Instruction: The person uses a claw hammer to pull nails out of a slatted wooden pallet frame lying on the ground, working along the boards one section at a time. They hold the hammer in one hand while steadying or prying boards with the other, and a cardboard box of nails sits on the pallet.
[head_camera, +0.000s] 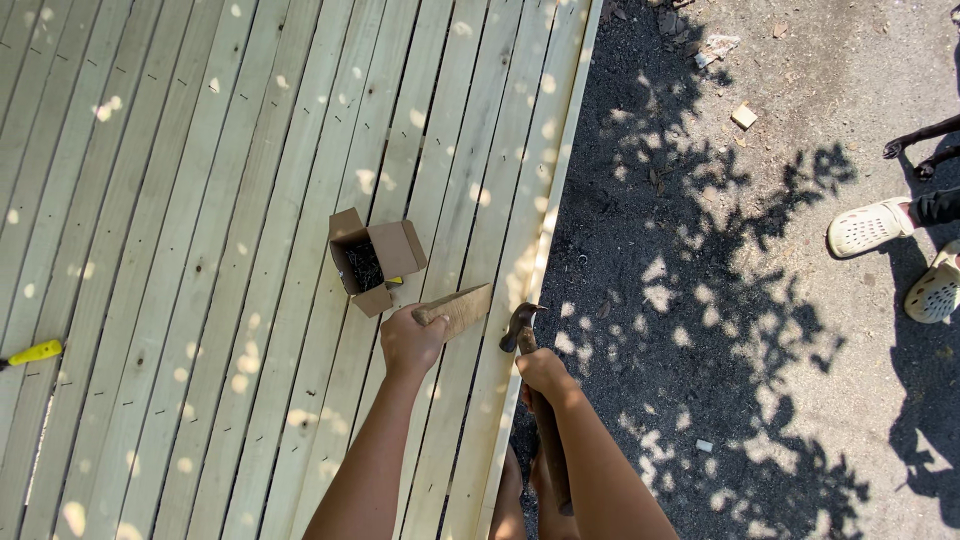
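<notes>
My left hand (410, 340) grips the near end of a short wooden block (460, 308) that lies flat on the pale plank deck (200, 200). My right hand (545, 375) is closed around the wooden handle of a claw hammer (522, 325). The hammer's dark metal head sits just right of the block, over the deck's outer edge board. An open cardboard box (375, 262) of dark nails stands on the planks just behind my left hand.
A yellow-handled tool (35, 352) lies at the deck's far left. Right of the deck is dark gravel ground with leaf shadows and small wood scraps (743, 116). Another person's feet in pale clogs (868, 228) stand at the right edge.
</notes>
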